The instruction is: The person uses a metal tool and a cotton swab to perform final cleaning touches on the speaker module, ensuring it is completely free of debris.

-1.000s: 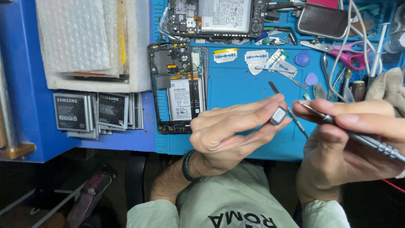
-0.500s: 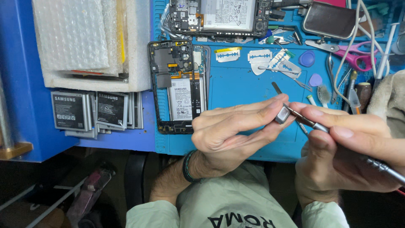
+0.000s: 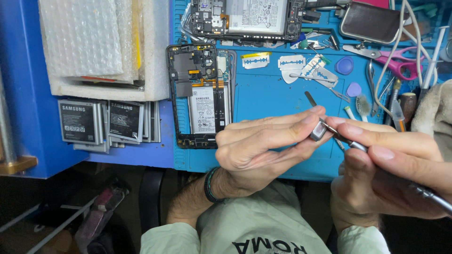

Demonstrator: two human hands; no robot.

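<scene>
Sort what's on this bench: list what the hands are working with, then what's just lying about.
In use: left hand pinching a small metal part; right hand holding a thin metal tool against it.

Lying about: opened phone, spare batteries, razor blades, pink scissors, bubble wrap.

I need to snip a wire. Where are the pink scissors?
In the head view, the pink scissors lie at the upper right of the blue mat, just below the dark pouch.

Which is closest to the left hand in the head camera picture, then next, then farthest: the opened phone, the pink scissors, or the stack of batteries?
From the left hand:
1. Opened phone, just beyond it on the blue mat.
2. Stack of batteries, off to the left.
3. Pink scissors, far upper right.
</scene>
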